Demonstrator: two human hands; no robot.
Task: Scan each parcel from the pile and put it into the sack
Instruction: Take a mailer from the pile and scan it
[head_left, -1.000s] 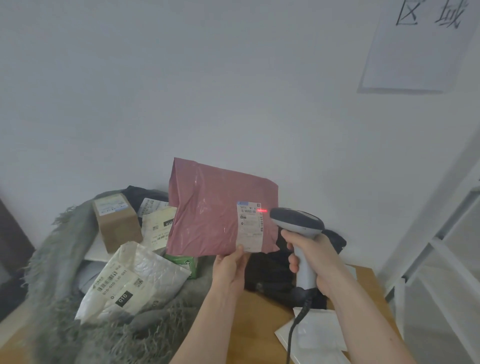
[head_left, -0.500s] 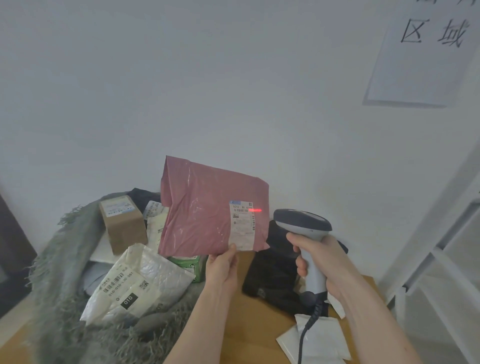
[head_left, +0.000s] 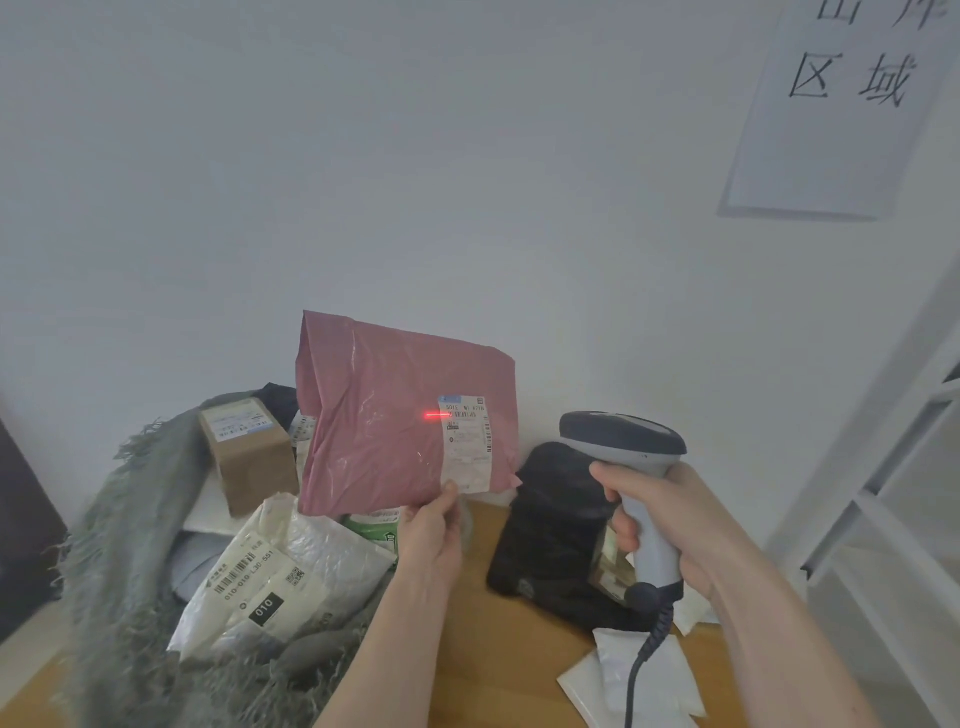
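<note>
My left hand pinches the bottom edge of a pink mailer parcel and holds it upright above the table. Its white label faces me, and a red scan line falls across the label's left edge. To the right, my right hand grips a grey handheld scanner aimed at the parcel. Below left, the frayed grey-green sack lies open with a brown box, a white mailer and other parcels in it.
A black parcel lies on the wooden table under the scanner. White flat mailers rest at the table's right front. A white rack stands at the right, a paper sign hangs on the wall.
The scanner has drawn back to the right and lower, away from the parcel. The red scan line has slid left, from the label's right side to its left edge.
</note>
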